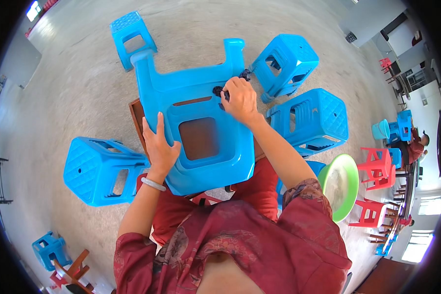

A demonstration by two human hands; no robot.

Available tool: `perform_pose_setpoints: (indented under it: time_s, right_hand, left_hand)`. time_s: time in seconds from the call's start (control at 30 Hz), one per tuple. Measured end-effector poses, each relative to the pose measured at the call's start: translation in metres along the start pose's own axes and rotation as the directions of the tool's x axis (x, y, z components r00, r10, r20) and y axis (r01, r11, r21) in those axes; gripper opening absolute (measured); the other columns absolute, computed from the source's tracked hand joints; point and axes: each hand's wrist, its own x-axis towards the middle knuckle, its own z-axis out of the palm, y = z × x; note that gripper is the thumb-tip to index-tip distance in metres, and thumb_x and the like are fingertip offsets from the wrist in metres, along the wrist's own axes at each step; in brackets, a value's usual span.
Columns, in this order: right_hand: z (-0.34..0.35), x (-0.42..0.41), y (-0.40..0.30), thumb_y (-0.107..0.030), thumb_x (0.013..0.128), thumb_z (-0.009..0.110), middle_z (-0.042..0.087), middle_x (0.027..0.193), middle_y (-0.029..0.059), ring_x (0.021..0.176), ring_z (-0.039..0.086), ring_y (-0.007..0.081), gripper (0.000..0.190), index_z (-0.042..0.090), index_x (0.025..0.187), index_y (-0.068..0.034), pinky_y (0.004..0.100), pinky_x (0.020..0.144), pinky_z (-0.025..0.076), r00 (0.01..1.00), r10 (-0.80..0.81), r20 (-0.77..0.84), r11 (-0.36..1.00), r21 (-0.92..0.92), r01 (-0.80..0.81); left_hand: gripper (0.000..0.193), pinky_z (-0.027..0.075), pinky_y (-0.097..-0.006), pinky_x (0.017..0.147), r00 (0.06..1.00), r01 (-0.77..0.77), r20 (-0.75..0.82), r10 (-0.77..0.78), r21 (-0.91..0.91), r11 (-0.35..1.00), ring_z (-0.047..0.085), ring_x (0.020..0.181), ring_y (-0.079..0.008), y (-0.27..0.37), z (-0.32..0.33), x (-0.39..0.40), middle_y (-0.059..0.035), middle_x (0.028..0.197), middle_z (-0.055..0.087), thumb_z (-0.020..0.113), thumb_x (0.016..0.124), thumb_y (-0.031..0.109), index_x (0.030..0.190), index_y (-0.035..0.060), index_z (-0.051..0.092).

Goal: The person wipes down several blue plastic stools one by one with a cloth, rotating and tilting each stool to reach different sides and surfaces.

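A blue plastic stool (pixel 209 176) lies tipped before me over a brown wooden surface (pixel 198 139), its legs pointing away. Its frame has a large square opening, through which the brown surface shows. My left hand (pixel 160 149), with a pale bangle at the wrist, holds the stool's left side, fingers along the edge and thumb spread inward. Bunched in my right hand (pixel 241 98) is a dark cloth (pixel 217 91), pressed against the stool near its far right leg. Part of the cloth is hidden under my fingers.
Blue stools stand at the far left (pixel 130 36), left (pixel 86 171), far right (pixel 288 60) and right (pixel 312 119). A green basin (pixel 349 183) with cloudy liquid is by my right elbow. Beyond are red stools (pixel 376 163), a light-blue bucket (pixel 381 129) and a seated person (pixel 415 149).
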Motion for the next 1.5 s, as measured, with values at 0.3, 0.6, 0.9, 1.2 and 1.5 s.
perform_pose_setpoints:
  time_s: [0.3,0.6,0.9,1.2,1.5]
  right_hand:
    - [0.002,0.054,0.041,-0.014,0.072,0.07,0.063,0.081,0.0138,0.08,0.061,0.0336,0.01,0.063,0.072,-0.007,0.044,0.07,0.049,0.921,0.321,-0.221,0.946,0.128,-0.299]
    - [0.085,0.091,-0.071,-0.014,0.067,0.067,0.062,0.083,0.0106,0.084,0.061,0.0277,0.011,0.063,0.075,-0.008,0.0404,0.072,0.048,0.989,-0.058,0.137,0.98,-0.181,0.082]
    - [0.099,0.101,-0.094,-0.012,0.069,0.065,0.063,0.085,0.0085,0.086,0.06,0.0262,0.007,0.064,0.075,-0.009,0.0397,0.072,0.047,0.966,-0.243,0.091,0.968,-0.047,0.248]
    - [0.036,0.076,0.016,-0.017,0.071,0.066,0.065,0.09,0.01,0.09,0.062,0.0291,0.015,0.067,0.083,-0.008,0.044,0.072,0.049,0.991,0.111,0.081,0.938,-0.339,-0.078]
    - [0.104,0.092,-0.089,-0.013,0.066,0.069,0.062,0.083,0.0099,0.082,0.06,0.0291,0.011,0.062,0.072,-0.009,0.0429,0.068,0.046,0.995,-0.096,-0.014,0.993,-0.072,0.095]
  left_hand:
    - [0.088,0.034,-0.0541,0.103,0.999,0.029,-0.018,-0.029,-0.005,1.0,0.03,0.128,-0.0537,0.003,0.003,0.0,-0.0379,0.143,0.021,0.071,0.064,0.008,0.145,0.0098,0.036]
    - [0.09,0.032,-0.0512,0.106,0.998,0.06,0.0,-0.06,-0.009,0.998,0.027,0.131,-0.0537,0.005,0.0,0.0,-0.0397,0.144,0.019,0.07,0.063,0.006,0.146,0.0111,0.035]
    - [0.084,0.036,-0.0534,0.1,0.999,0.042,0.023,-0.043,0.061,0.997,0.032,0.128,-0.0534,0.009,0.004,0.001,-0.0391,0.143,0.019,0.07,0.067,0.01,0.144,0.0089,0.036]
    - [0.084,0.035,-0.052,0.102,0.994,0.08,0.074,-0.083,0.051,0.995,0.031,0.13,-0.0519,0.02,0.005,0.012,-0.038,0.144,0.018,0.07,0.069,0.012,0.145,0.0089,0.034]
    - [0.086,0.035,-0.053,0.1,0.998,0.067,0.003,-0.067,0.018,0.998,0.033,0.128,-0.0515,0.008,0.006,0.004,-0.0388,0.144,0.019,0.071,0.07,0.014,0.143,-0.0017,0.028]
